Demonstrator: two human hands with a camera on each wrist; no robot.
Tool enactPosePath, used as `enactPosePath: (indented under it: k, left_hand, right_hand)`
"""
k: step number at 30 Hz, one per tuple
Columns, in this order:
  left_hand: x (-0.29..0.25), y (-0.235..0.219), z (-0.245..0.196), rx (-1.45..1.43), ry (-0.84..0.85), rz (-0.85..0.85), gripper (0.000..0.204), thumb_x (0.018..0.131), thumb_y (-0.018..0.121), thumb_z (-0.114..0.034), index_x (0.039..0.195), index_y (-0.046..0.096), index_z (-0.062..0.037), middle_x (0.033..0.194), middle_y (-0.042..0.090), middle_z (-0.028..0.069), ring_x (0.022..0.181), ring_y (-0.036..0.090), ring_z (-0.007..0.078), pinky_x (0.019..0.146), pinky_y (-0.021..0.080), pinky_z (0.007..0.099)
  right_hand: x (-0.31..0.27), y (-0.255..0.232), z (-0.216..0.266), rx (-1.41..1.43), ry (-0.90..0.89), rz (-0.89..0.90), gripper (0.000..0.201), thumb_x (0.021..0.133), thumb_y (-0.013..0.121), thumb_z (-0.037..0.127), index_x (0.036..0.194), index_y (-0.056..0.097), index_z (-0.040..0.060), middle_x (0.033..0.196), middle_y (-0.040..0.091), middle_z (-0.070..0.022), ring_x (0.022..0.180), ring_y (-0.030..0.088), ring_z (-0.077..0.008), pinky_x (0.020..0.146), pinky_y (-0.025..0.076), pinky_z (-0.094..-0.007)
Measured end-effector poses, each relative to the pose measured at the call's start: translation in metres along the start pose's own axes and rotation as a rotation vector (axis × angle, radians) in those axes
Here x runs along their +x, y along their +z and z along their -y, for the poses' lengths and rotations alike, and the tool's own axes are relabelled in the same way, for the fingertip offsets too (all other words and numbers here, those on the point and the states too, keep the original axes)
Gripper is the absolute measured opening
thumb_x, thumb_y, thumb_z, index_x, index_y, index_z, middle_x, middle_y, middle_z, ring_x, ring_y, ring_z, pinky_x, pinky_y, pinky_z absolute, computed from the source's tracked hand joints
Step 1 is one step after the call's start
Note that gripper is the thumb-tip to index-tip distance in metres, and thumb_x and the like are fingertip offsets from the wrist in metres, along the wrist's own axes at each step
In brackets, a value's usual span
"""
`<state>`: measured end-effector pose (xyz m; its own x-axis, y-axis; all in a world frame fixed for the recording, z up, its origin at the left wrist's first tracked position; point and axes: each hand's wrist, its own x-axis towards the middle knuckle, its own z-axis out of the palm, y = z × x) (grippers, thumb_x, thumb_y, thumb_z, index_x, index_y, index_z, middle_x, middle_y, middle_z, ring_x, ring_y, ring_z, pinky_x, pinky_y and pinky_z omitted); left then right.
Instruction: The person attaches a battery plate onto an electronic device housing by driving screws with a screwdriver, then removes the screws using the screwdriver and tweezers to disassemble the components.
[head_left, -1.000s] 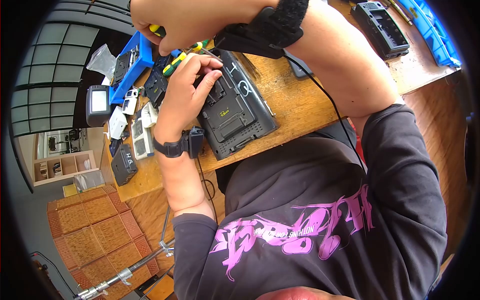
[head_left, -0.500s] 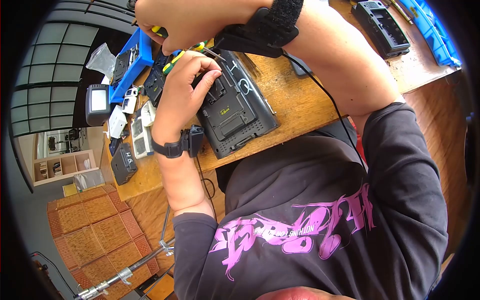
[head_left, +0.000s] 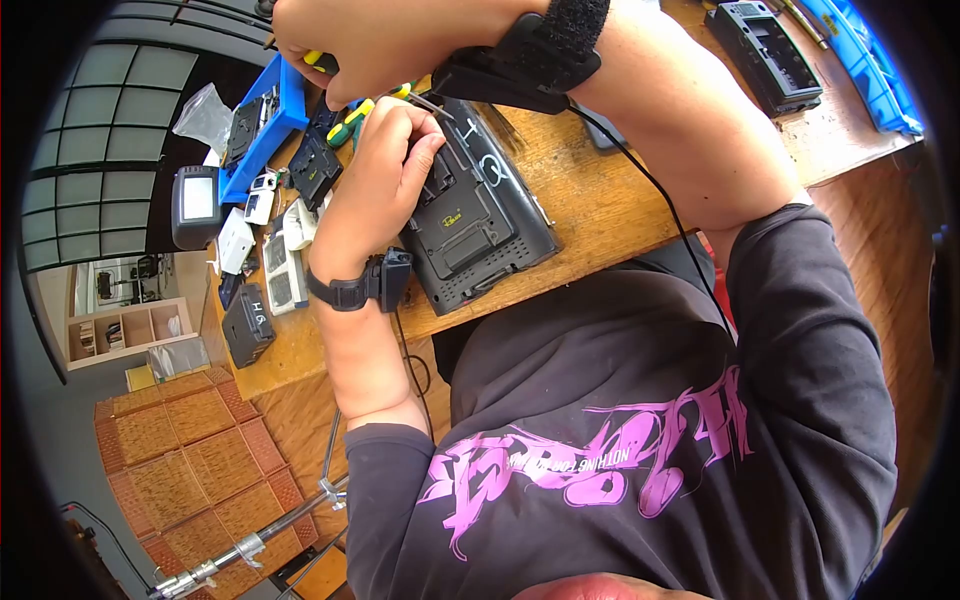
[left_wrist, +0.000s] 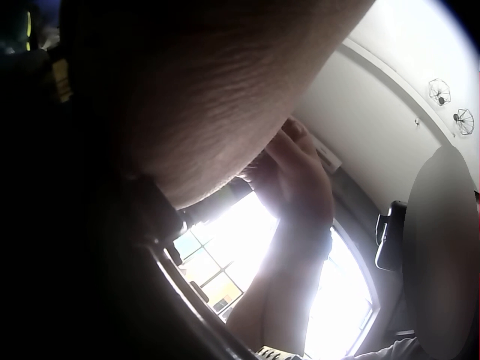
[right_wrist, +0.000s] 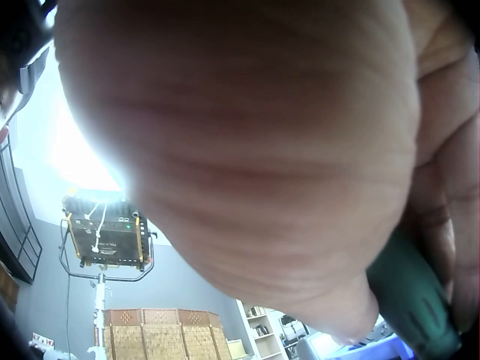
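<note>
My right hand [head_left: 385, 35] grips a screwdriver with a green and yellow handle [right_wrist: 412, 300]; its tip is hidden in the head view. Below it on the table lies a flat black device [head_left: 520, 215], its back up, with a battery plate and the white letters "HQ". The left hand [head_left: 375, 175] is at the plate's upper left, thumb and forefinger bent close together over the device. Whether they pinch something there I cannot tell. Beyond the left knuckles are more green and yellow handles [head_left: 345, 130], and a metal shaft [head_left: 425, 102] points at the device's far edge.
On the left of the wooden table [head_left: 590, 225] crowd a blue bin [head_left: 265, 130], black plates [head_left: 315, 170], white gadgets and a black box [head_left: 248, 325] marked "HQ". A black housing [head_left: 765, 60] and a blue tray [head_left: 870, 65] stand far right. A cable [head_left: 650, 175] hangs from the right wrist.
The left hand and the black device have shifted very slightly to the right. My right hand has drifted a little to the right and keeps its grip on the screwdriver.
</note>
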<state>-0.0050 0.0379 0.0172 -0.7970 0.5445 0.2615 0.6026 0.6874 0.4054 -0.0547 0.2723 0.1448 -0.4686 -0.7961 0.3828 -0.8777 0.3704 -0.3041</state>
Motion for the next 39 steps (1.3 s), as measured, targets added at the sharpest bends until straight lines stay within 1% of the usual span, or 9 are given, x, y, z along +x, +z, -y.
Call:
enactPosePath:
  k: [3, 17, 19, 23, 26, 31, 33, 35, 39]
  left_hand:
    - [-0.001, 0.001, 0.002, 0.005, 0.014, -0.006, 0.013, 0.111, 0.06, -0.011, 0.109, 0.057, 0.0014, 0.108, 0.056, 0.0118, 0.102, 0.055, 0.0262, 0.098, 0.046, 0.0346]
    - [-0.006, 0.006, 0.009, -0.096, -0.035, -0.098, 0.011, 0.112, 0.057, -0.011, 0.11, 0.054, 0.0001, 0.108, 0.059, 0.0119, 0.101, 0.058, 0.0254, 0.097, 0.048, 0.0352]
    - [-0.007, 0.008, 0.012, -0.133, -0.053, -0.146, 0.011, 0.113, 0.057, -0.011, 0.11, 0.054, -0.0001, 0.108, 0.06, 0.0114, 0.101, 0.059, 0.0235, 0.096, 0.049, 0.0347]
    - [-0.008, 0.01, 0.015, -0.304, -0.101, -0.259, 0.01, 0.115, 0.052, -0.01, 0.11, 0.054, -0.0015, 0.106, 0.066, 0.0083, 0.1, 0.064, 0.0169, 0.098, 0.052, 0.0317]
    - [-0.009, 0.01, 0.028, -0.284, -0.047, -0.346, 0.013, 0.111, 0.062, -0.009, 0.112, 0.055, 0.0011, 0.098, 0.071, 0.0092, 0.09, 0.071, 0.0175, 0.085, 0.057, 0.0305]
    - [-0.014, 0.007, 0.031, -0.301, -0.12, -0.376, 0.012, 0.11, 0.065, -0.009, 0.113, 0.061, 0.0018, 0.103, 0.072, 0.0061, 0.094, 0.071, 0.0132, 0.085, 0.058, 0.0292]
    - [-0.015, 0.008, 0.029, -0.331, -0.162, -0.455, 0.014, 0.11, 0.066, -0.01, 0.117, 0.063, 0.0023, 0.104, 0.074, 0.0064, 0.095, 0.073, 0.0147, 0.086, 0.059, 0.0299]
    - [-0.015, 0.009, 0.034, -0.302, -0.159, -0.492, 0.015, 0.109, 0.066, -0.01, 0.119, 0.064, 0.0019, 0.104, 0.075, 0.0069, 0.095, 0.074, 0.0154, 0.086, 0.059, 0.0305]
    - [-0.018, 0.011, 0.036, -0.22, -0.134, -0.487, 0.018, 0.108, 0.068, -0.011, 0.121, 0.065, -0.0003, 0.103, 0.077, 0.0088, 0.095, 0.076, 0.0167, 0.086, 0.06, 0.0313]
  right_hand:
    - [0.001, 0.0, -0.001, 0.0, 0.003, 0.003, 0.018, 0.081, 0.073, 0.005, 0.089, 0.077, -0.0107, 0.089, 0.076, -0.0292, 0.084, 0.077, -0.0442, 0.073, 0.062, -0.0465]
    - [-0.003, -0.005, 0.009, 0.015, 0.031, 0.033, 0.02, 0.083, 0.072, 0.007, 0.092, 0.078, -0.0099, 0.092, 0.077, -0.0288, 0.087, 0.078, -0.0436, 0.075, 0.063, -0.0454]
    - [0.004, -0.004, 0.023, -0.038, 0.202, 0.014, 0.021, 0.085, 0.072, 0.009, 0.093, 0.079, -0.009, 0.092, 0.076, -0.0287, 0.087, 0.078, -0.0441, 0.077, 0.063, -0.0459]
    - [0.006, 0.003, 0.0, -0.046, 0.001, -0.025, 0.025, 0.085, 0.073, 0.016, 0.093, 0.078, -0.0076, 0.092, 0.076, -0.0288, 0.089, 0.077, -0.0445, 0.079, 0.062, -0.0466]
    - [0.014, -0.007, 0.011, 0.021, 0.067, 0.086, 0.027, 0.087, 0.072, 0.019, 0.094, 0.078, -0.0058, 0.09, 0.075, -0.0279, 0.088, 0.075, -0.0439, 0.079, 0.061, -0.0461]
    - [0.023, 0.014, -0.006, 0.098, -0.009, 0.017, 0.025, 0.09, 0.073, 0.02, 0.098, 0.079, -0.0025, 0.088, 0.076, -0.0245, 0.083, 0.075, -0.04, 0.078, 0.061, -0.0443]
    - [0.016, -0.008, 0.025, -0.011, -0.044, 0.026, 0.024, 0.091, 0.074, 0.02, 0.1, 0.08, -0.0013, 0.088, 0.077, -0.0227, 0.082, 0.076, -0.0375, 0.078, 0.061, -0.0428]
    - [0.021, -0.015, 0.027, 0.159, 0.047, 0.107, 0.025, 0.092, 0.075, 0.021, 0.103, 0.08, -0.0009, 0.088, 0.078, -0.0215, 0.082, 0.077, -0.0361, 0.077, 0.061, -0.0414]
    - [0.029, 0.011, 0.014, 0.076, 0.095, 0.055, 0.025, 0.093, 0.077, 0.023, 0.104, 0.081, 0.0009, 0.096, 0.079, -0.022, 0.086, 0.077, -0.0339, 0.078, 0.061, -0.0404]
